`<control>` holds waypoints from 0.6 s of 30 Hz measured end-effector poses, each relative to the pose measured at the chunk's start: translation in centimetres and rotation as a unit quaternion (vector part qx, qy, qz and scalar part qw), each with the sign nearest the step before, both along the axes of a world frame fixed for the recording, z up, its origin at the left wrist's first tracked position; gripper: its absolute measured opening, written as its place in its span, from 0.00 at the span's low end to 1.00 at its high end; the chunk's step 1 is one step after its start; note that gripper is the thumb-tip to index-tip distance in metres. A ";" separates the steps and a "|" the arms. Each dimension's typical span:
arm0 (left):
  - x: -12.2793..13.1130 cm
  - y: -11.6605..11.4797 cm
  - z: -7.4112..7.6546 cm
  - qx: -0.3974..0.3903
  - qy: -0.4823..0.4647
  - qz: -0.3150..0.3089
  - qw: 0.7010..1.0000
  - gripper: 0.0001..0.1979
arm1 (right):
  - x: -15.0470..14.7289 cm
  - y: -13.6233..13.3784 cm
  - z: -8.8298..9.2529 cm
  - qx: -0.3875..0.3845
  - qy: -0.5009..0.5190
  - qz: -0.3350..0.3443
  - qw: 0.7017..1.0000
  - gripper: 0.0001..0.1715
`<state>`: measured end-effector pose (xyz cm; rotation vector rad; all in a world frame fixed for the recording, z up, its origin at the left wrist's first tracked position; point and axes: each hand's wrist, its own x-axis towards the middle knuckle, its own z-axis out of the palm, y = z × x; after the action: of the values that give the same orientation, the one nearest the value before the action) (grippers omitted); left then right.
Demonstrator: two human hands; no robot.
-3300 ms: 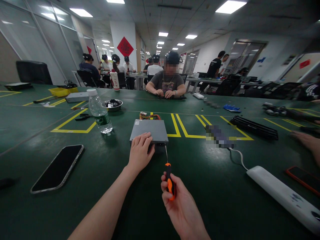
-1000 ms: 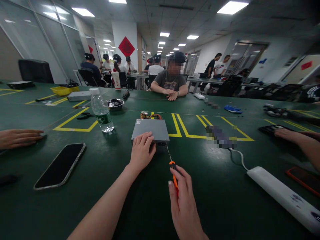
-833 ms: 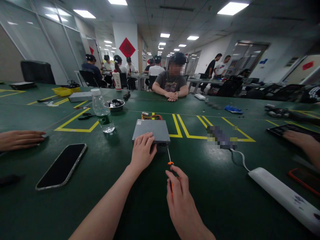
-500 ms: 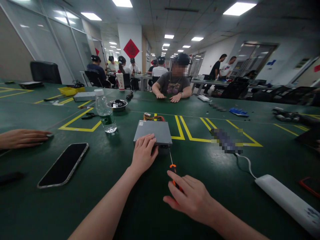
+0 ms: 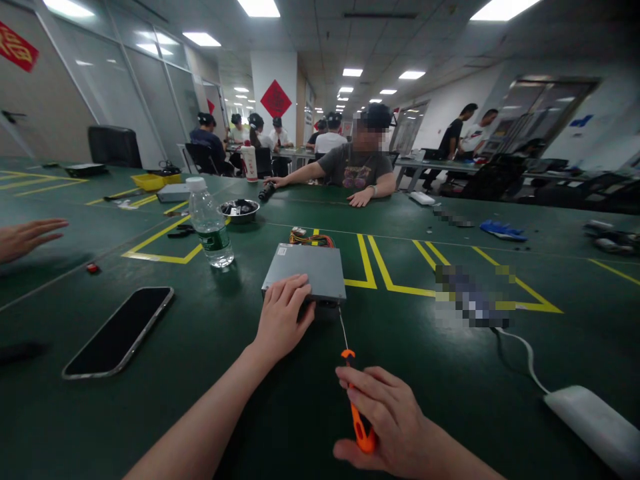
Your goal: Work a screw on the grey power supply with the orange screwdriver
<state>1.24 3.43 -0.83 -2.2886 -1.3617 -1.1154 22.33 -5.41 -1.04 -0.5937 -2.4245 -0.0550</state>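
A grey metal computer power supply [image 5: 320,265] lies flat on the green table, its bundle of coloured wires [image 5: 317,240] behind it. My left hand [image 5: 285,310] holds its near left part, fingers over the top and thumb at the front side. Below and to the right, my right hand [image 5: 393,413] has its fingers loosely around the orange and black handle of a screwdriver [image 5: 361,427], with the thumb held away from it. The screwdriver's thin shaft points up to the front right corner of the power supply; whether the tip sits in a screw is too small to tell.
Left of the power supply stand a water bottle [image 5: 213,230] and a metal bowl [image 5: 241,212]; a phone [image 5: 120,333] lies nearer. Another person's hand [image 5: 30,239] is at the left edge. A co-worker [image 5: 357,167] sits opposite. At right lies a white power strip [image 5: 595,427].
My right hand has moved nearer to me, and more of the screwdriver handle shows. The co-worker opposite has reached an arm to a black object. The hand at left has lifted, uncovering a small red item.
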 end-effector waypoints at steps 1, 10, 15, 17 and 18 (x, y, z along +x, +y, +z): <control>0.0 0.0 0.0 0.000 0.000 -0.001 1.000 0.11 | 0.1 0.0 0.0 -0.010 -0.004 0.005 1.000 0.26; 0.0 0.1 -0.2 -0.008 -0.013 0.010 1.000 0.10 | -0.1 -0.5 -0.2 -0.036 -0.022 0.021 0.999 0.27; 0.0 0.0 -0.2 -0.013 -0.014 0.009 1.000 0.09 | -0.6 -0.2 -0.7 -0.003 0.016 0.004 1.000 0.32; 0.0 0.0 -0.2 -0.012 -0.015 0.009 1.000 0.09 | -0.7 -0.2 -0.5 -0.001 0.006 0.009 1.000 0.31; 0.0 0.0 -0.2 -0.011 -0.015 0.009 1.000 0.09 | -0.8 -0.2 -0.3 -0.003 -0.008 0.014 1.000 0.29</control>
<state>1.24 3.44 -1.00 -2.2789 -1.4111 -1.1379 21.57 -5.59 -1.31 -0.5644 -2.4478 -0.0420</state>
